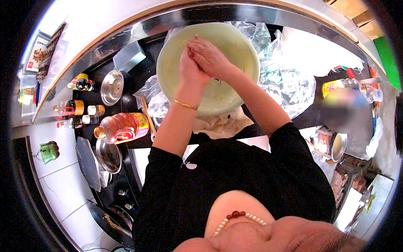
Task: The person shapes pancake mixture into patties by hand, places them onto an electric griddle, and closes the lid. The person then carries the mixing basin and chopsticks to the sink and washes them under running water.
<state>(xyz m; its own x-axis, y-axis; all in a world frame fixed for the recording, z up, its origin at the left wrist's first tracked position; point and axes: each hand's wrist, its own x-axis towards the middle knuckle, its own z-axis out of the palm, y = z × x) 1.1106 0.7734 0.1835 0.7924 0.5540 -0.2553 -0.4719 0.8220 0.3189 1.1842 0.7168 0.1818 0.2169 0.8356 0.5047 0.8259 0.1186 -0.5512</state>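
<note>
My left hand (191,69) and my right hand (211,58) are pressed together above a large pale green basin (245,54). The right fingers lie over the left ones. A bit of something reddish (191,53) shows between them, too small to name, and most of what the palms enclose is hidden. Thin yellowish-green shreds cling to the basin's inner wall. A gold bracelet (185,104) is on my left wrist. A crumpled beige cloth (224,125) lies under the basin's near edge.
On the left stand a large oil bottle (124,128), a metal bowl (112,87), a clear plastic container (129,56) and several seasoning bottles (73,107). Crumpled plastic bags (289,90) surround the basin's right side. Chopsticks (148,115) lie beside the oil bottle.
</note>
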